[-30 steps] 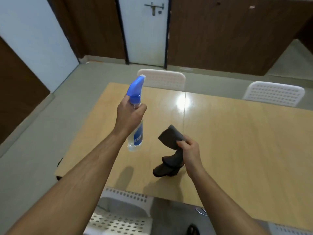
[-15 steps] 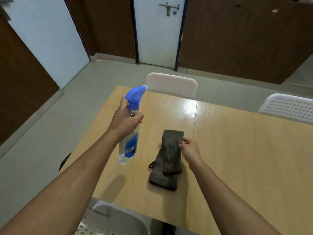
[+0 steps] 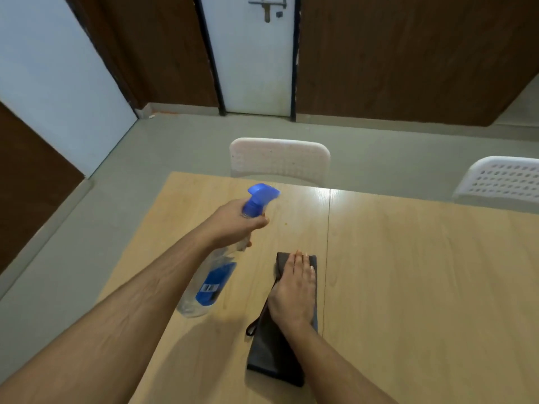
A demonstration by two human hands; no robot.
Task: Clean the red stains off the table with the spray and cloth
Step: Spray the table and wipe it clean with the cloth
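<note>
Grey cloth (image 3: 280, 354) lies near the table's (image 3: 423, 287) front edge under the flat, open right hand (image 3: 294, 290); the left hand's (image 3: 233, 223) fingers wrap the spray bottle (image 3: 215, 275).

Your table (image 3: 423, 287) is pale wood-grain laminate, smooth and glossy toward twelve o'clock; the cloth (image 3: 271, 354) is dark, matt fabric; the spray bottle (image 3: 213, 282) is clear plastic, its blue trigger head translucent; perforated white plastic chairs (image 3: 280, 160)

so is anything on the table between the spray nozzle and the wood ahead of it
Nothing visible. The blue-capped clear spray bottle in the left hand faces bare light wooden table; the dark grey folded cloth lies nearer, under the right hand.
</note>
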